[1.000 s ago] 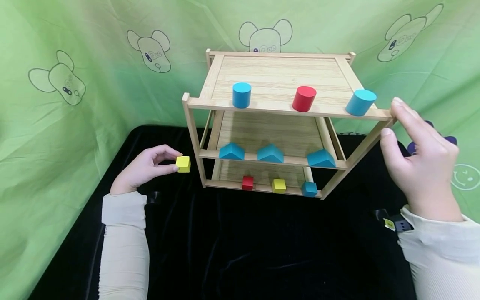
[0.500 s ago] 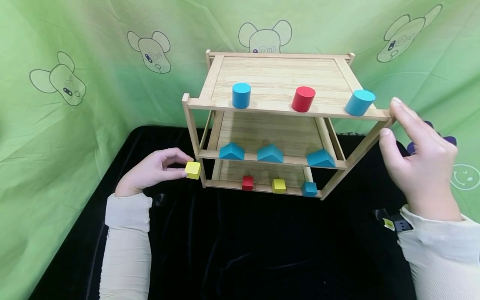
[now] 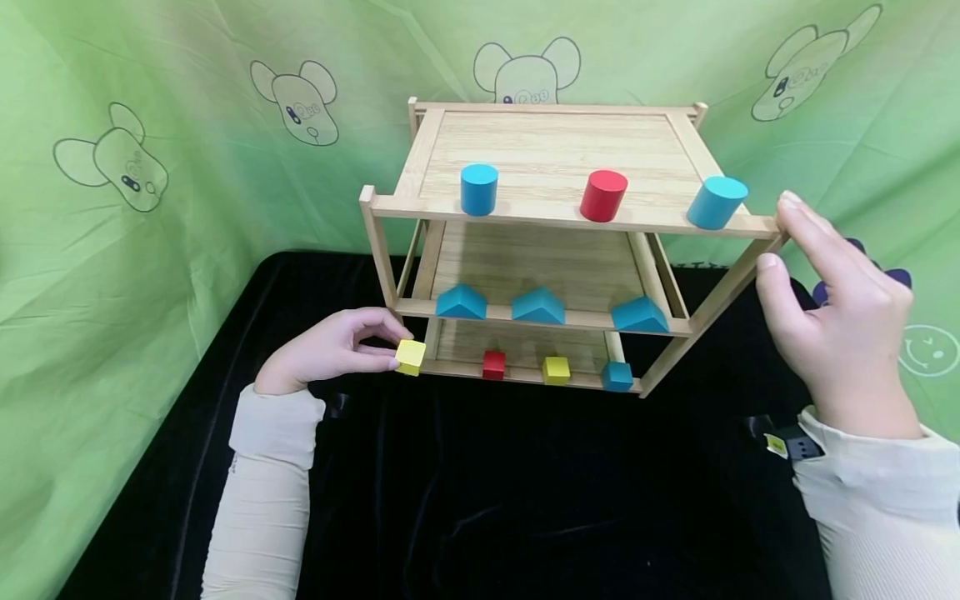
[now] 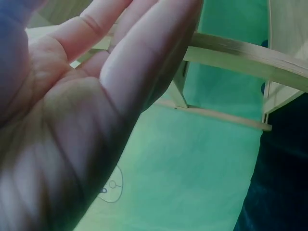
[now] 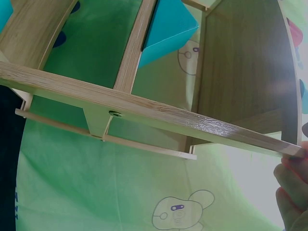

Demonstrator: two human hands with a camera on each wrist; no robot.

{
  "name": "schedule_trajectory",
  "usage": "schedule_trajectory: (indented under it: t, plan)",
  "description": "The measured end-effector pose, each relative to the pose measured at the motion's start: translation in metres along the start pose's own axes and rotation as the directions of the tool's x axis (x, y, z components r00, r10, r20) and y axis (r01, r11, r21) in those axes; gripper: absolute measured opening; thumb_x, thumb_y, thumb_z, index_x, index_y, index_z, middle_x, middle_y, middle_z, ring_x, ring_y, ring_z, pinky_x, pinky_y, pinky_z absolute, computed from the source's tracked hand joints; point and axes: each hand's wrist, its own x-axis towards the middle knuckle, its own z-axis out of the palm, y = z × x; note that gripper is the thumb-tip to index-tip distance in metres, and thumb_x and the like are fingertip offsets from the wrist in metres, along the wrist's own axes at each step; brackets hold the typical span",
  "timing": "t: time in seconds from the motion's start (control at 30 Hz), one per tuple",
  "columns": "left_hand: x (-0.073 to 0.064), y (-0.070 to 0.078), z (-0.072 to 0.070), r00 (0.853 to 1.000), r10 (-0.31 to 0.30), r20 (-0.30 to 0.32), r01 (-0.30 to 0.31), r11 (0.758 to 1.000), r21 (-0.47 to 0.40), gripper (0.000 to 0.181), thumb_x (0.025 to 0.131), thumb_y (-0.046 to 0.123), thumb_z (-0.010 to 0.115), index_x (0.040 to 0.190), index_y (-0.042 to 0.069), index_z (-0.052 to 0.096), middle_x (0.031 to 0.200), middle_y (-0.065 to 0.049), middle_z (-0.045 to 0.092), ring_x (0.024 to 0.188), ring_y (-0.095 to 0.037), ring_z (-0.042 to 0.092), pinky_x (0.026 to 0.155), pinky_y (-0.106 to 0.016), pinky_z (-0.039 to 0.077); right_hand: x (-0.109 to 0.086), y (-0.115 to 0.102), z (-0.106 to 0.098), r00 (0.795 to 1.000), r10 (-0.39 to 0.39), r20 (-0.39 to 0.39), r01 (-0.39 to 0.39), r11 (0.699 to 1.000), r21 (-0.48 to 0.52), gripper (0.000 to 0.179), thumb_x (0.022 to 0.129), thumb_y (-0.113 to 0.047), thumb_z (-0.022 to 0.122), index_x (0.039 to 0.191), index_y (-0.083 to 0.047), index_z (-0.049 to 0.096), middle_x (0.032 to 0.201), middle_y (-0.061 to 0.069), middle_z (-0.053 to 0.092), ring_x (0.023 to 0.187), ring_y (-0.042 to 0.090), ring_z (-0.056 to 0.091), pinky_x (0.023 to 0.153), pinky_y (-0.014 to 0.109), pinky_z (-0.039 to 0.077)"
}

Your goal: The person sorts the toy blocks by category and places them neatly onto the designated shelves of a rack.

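Note:
My left hand [image 3: 341, 350] pinches a yellow cube [image 3: 410, 357] between thumb and fingers, at the front left leg of a three-tier wooden shelf [image 3: 555, 142], level with its bottom tier. In the left wrist view the palm [image 4: 62, 125] fills the left side and the cube is hidden. My right hand [image 3: 843, 317] touches the shelf's top front right corner with its fingertips, thumb held apart; the right wrist view shows fingers [image 5: 291, 185] at the end of the post. On the bottom tier sit a red cube [image 3: 493, 365], another yellow cube [image 3: 556, 371] and a blue cube [image 3: 617, 376].
Blue triangular blocks [image 3: 537, 306] line the middle tier's front edge. Two blue cylinders [image 3: 478, 190] and a red cylinder [image 3: 603, 196] stand along the top tier's front. Black cloth [image 3: 510, 492] covers the table, and a green printed curtain [image 3: 187, 50] hangs behind.
My left hand has moved right and slightly down with the yellow cube, from beside the shelf to its front left leg. The right hand stays at the corner.

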Motion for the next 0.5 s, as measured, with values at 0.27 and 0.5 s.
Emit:
schedule_trajectory:
  t: [0.27,0.5]
  plan:
    - [0.000,0.007,0.006,1.000,0.014,0.014,-0.015,0.998,0.061,0.029,0.092,-0.007,0.069,0.120,-0.005,0.061,0.117,-0.018,0.064,0.110,-0.024,0.065,0.093,-0.031,0.056,0.001,0.000,0.000,1.000,0.000,0.008,0.000,1.000,0.010,0.040,0.090,-0.027,0.060,0.122,-0.007,0.074,0.122,0.009,0.070,0.118,0.008,0.063,0.099,0.007,0.040]
    - [0.000,0.016,0.011,0.999,0.002,0.052,-0.008,0.993,0.119,0.027,0.093,-0.005,0.067,0.120,-0.003,0.062,0.116,-0.015,0.064,0.110,-0.028,0.064,0.094,-0.031,0.056,0.001,0.001,0.000,1.000,0.006,0.013,-0.006,1.000,0.009,0.040,0.089,-0.027,0.060,0.122,-0.008,0.074,0.123,0.008,0.070,0.118,0.007,0.062,0.099,0.008,0.041]
